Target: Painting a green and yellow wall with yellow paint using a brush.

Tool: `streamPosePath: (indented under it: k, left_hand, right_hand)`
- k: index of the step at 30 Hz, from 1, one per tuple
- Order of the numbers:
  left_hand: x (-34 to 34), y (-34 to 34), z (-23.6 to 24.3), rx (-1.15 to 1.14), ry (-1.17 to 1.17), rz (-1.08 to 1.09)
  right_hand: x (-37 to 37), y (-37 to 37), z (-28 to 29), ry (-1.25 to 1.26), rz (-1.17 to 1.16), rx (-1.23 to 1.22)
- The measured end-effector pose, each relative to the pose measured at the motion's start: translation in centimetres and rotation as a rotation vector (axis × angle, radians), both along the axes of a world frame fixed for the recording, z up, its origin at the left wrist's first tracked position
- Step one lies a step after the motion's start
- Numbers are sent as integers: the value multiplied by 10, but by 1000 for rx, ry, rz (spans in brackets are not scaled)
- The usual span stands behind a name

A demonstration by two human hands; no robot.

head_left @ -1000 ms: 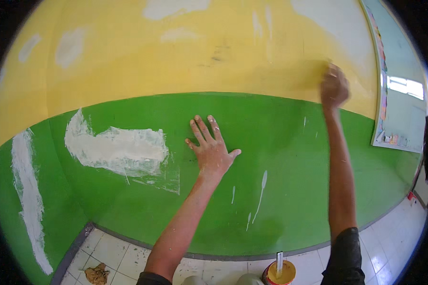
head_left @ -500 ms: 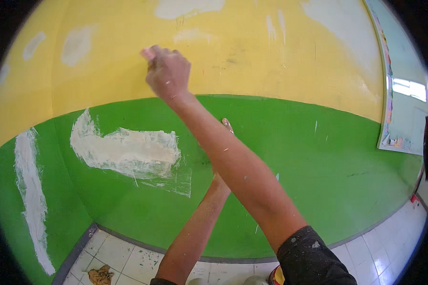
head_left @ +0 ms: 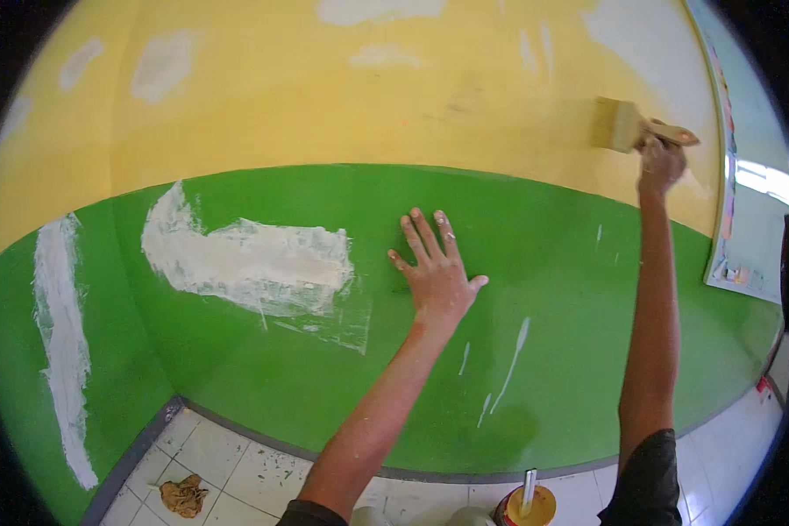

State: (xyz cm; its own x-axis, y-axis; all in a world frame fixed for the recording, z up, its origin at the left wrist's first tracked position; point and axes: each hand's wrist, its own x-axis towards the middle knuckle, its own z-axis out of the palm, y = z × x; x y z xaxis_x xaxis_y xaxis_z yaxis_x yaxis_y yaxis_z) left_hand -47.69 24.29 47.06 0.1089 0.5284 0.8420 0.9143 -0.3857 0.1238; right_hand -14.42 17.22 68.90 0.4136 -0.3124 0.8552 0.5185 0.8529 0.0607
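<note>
My right hand (head_left: pixel 662 165) grips a wide paintbrush (head_left: pixel 624 125) by its wooden handle, out at the right. The brush lies sideways, its bristles toward the yellow upper wall (head_left: pixel 491 114); blur leaves it unsure whether they touch. Lower and nearer the middle, my left hand (head_left: pixel 438 276) is spread flat on the green lower wall (head_left: pixel 570 298), fingers up and apart, with white specks on them. A broad patch of white filler (head_left: pixel 254 263) covers the green to the left of that hand. Thin white drips (head_left: pixel 510 368) run below and right of it.
On the tiled floor (head_left: pixel 210 456) stands an open paint can (head_left: pixel 543 504) of yellow paint with a stick-like tool in it. A crumpled brown rag (head_left: pixel 184 497) lies at lower left. A framed board (head_left: pixel 749 202) hangs at right. Another filler strip (head_left: pixel 61 342) runs down the left wall.
My right arm has swung from upper left, where it crossed over my left arm, to the far right with the paintbrush. My left hand, mostly hidden before, now shows fully.
</note>
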Motion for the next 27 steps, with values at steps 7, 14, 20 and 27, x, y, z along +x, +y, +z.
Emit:
streamPosePath:
  k: [7, 14, 20, 27]
  left_hand:
    - [-8, -2, -2, 14, -14, -33]
    - [-7, 27, -22, 156, -13, -6]
    - [-18, 23, -29, 1, 230, -85]
    - [2, -2, -3, 36, -2, -65]
  right_hand:
    - [-131, 40, 5, 118, -1103, 63]
    - [-390, 121, -11, -344, -990, 39]
    - [-457, 110, 4, -440, -516, -202]
    - [-272, 150, 36, -130, -392, -46]
